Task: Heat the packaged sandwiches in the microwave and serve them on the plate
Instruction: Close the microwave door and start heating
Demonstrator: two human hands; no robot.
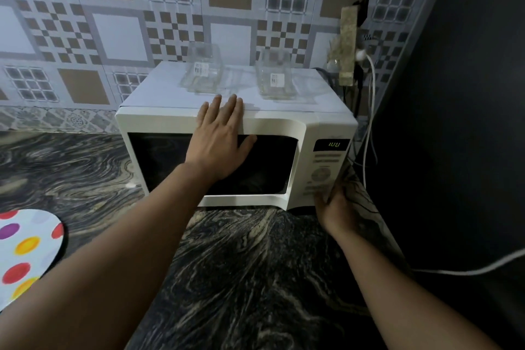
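You stand at a dark marbled counter point(241, 264) under a patterned tile wall. Far left of your fingers lies the dotted plate point(25, 253). Your left hand point(221, 142) lies flat, fingers straight, on the shut door of the white microwave point(159, 122). Just beyond those fingertips, two clear packages point(203, 71) sit on top. Your right hand point(336, 207) touches the microwave's lower right corner; its grip is unclear.

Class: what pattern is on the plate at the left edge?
White plate with red, yellow, purple dots; head view.

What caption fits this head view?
Left hand flat on the shut microwave door, right hand at its control panel.
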